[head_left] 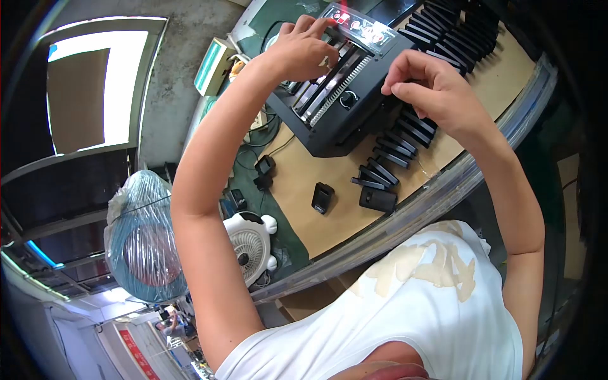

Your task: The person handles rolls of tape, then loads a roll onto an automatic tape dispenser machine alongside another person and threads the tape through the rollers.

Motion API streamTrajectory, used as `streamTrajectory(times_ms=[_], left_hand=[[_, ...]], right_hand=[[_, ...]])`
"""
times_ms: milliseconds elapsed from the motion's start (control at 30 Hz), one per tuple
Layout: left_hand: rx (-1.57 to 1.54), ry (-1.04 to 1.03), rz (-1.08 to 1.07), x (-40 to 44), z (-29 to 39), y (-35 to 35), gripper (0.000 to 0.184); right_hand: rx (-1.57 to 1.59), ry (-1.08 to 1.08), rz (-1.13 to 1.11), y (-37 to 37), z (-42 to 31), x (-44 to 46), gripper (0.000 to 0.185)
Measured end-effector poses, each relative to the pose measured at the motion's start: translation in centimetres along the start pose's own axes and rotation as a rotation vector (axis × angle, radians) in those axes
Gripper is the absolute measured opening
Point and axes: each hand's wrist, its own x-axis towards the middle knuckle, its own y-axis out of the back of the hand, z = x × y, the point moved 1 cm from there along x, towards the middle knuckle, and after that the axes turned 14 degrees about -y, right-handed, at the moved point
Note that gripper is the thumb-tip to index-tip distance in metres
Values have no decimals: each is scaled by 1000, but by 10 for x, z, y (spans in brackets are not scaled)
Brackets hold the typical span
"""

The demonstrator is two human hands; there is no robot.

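Observation:
My left hand (305, 52) reaches over a black desktop machine (354, 117) with metal rollers, a toothed white strip and a knob. Its index fingertip is at the lit control panel (364, 30), and its other fingers are loosely bent above the rollers. Beside the machine's right side is my right hand (440, 95), thumb and fingers curled together; whatever they hold, if anything, is hidden. Behind and below this hand runs a row of thin black plastic pieces (405, 136), standing close together on brown paper.
Two black plastic pieces, a small case (323, 197) and a flat one (378, 199), lie near the table edge (405, 218). A white fan (248, 248), black adapters (265, 166) and cables are at left. A plastic-wrapped round object (144, 237) stands beyond.

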Motion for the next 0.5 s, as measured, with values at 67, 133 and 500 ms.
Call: streamTrajectory(times_ms=[67, 133, 500], left_hand=[[-9, 22, -2, 1, 1, -3, 24], [-23, 53, -11, 3, 2, -7, 26], [-86, 99, 14, 5, 6, -9, 33]], right_hand=[[16, -38, 16, -2, 2, -5, 8], [11, -39, -1, -3, 1, -5, 8], [26, -51, -42, -8, 5, 1, 8]])
